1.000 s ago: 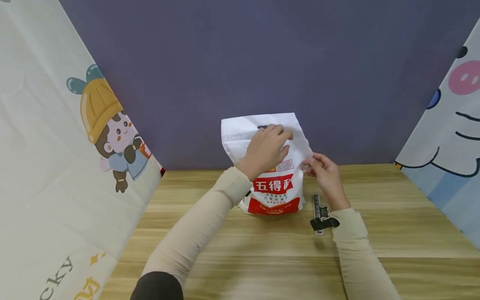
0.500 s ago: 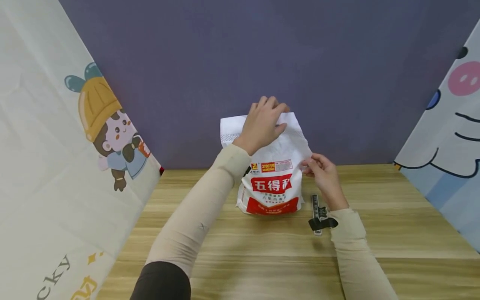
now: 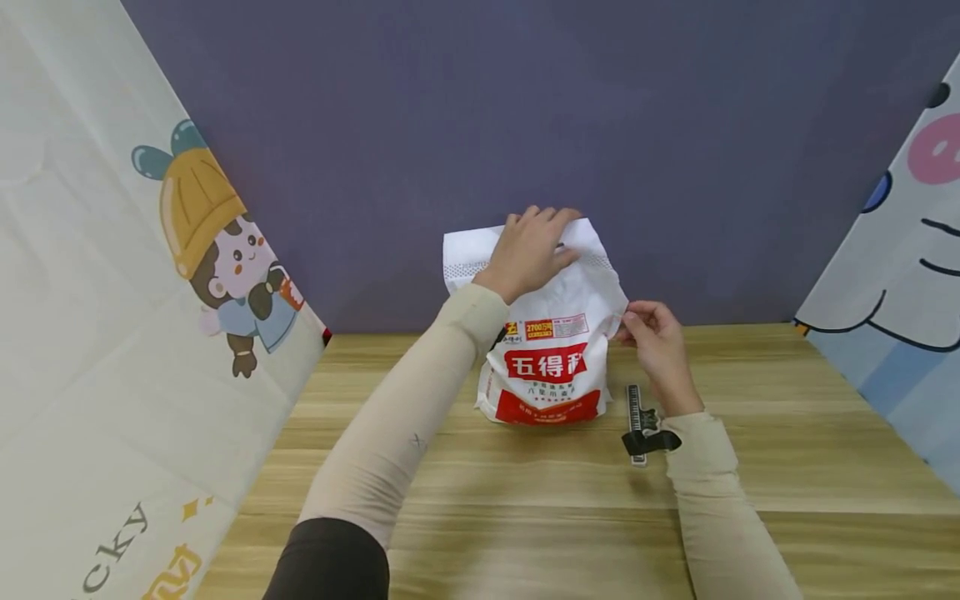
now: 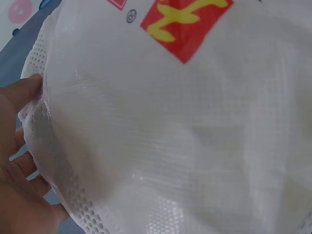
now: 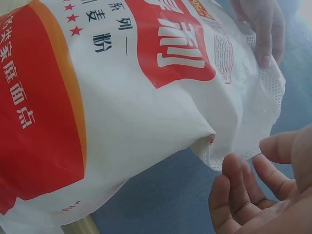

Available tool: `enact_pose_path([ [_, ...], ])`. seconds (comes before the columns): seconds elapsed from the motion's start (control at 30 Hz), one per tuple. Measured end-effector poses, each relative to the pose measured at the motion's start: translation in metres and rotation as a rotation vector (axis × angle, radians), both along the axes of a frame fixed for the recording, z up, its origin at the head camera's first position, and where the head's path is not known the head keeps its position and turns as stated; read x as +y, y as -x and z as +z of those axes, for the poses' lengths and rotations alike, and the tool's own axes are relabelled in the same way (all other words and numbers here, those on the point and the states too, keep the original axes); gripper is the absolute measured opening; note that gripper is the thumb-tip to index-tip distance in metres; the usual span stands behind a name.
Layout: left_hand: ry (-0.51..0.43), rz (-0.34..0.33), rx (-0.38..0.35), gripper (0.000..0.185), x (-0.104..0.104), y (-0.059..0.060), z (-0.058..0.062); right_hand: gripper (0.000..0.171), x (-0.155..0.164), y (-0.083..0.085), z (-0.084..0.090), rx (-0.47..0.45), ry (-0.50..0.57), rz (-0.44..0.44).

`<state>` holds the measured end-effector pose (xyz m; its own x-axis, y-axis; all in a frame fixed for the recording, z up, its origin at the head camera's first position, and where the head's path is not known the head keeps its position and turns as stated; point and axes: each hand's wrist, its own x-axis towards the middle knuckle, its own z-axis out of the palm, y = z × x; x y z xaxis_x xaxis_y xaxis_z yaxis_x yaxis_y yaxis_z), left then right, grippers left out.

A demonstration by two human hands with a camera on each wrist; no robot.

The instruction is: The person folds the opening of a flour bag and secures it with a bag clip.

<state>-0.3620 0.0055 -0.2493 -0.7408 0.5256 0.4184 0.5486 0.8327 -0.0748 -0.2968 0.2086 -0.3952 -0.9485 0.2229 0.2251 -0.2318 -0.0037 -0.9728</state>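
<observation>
A white flour bag [image 3: 551, 333] with a red label stands upright on the wooden table [image 3: 525, 500], in front of the purple backdrop. My left hand [image 3: 532, 250] grips its flattened top edge from the front, fingers curled over the rim. In the left wrist view the thumb [image 4: 22, 92] lies on the woven bag [image 4: 170, 122]. My right hand [image 3: 651, 340] is at the bag's right side, where curled fingertips [image 5: 234, 170] and thumb meet the perforated side edge of the bag [image 5: 146, 97]. My left fingers [image 5: 263, 29] show at the top of the right wrist view.
A black clip [image 3: 641, 429] lies on the table just right of the bag, under my right wrist. A cartoon-printed cloth panel [image 3: 150, 292] walls the left side and another [image 3: 900, 275] the right. Bare table stretches in front of the bag.
My left hand rose from the bag's upper front to its top edge and now grips it, pulling the top up straighter. The right hand stayed at the right edge.
</observation>
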Motion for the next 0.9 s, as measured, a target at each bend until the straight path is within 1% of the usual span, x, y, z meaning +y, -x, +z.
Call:
enact_pose_path([
  [0.17, -0.014, 0.001, -0.025, 0.061, -0.0003, 0.0, 0.0005, 0.005, -0.0004, -0.0004, 0.0008, 0.003, 0.017, -0.006],
  [0.33, -0.037, -0.019, -0.025, 0.058, 0.0002, -0.0009, 0.0026, 0.026, -0.0009, -0.0016, 0.0002, 0.0, -0.025, 0.014],
  [0.43, -0.064, -0.032, -0.023, 0.052, 0.0004, -0.002, 0.004, 0.033, -0.0011, -0.0018, -0.0003, 0.006, -0.039, 0.03],
  [0.67, -0.112, -0.065, -0.007, 0.035, 0.002, -0.0053, 0.0061, 0.034, 0.0023, -0.0018, -0.0019, 0.018, -0.023, 0.066],
  [0.9, -0.128, -0.057, 0.016, 0.022, 0.0047, -0.0056, 0.0074, 0.031, 0.0041, -0.0031, -0.0027, 0.044, -0.045, 0.07],
])
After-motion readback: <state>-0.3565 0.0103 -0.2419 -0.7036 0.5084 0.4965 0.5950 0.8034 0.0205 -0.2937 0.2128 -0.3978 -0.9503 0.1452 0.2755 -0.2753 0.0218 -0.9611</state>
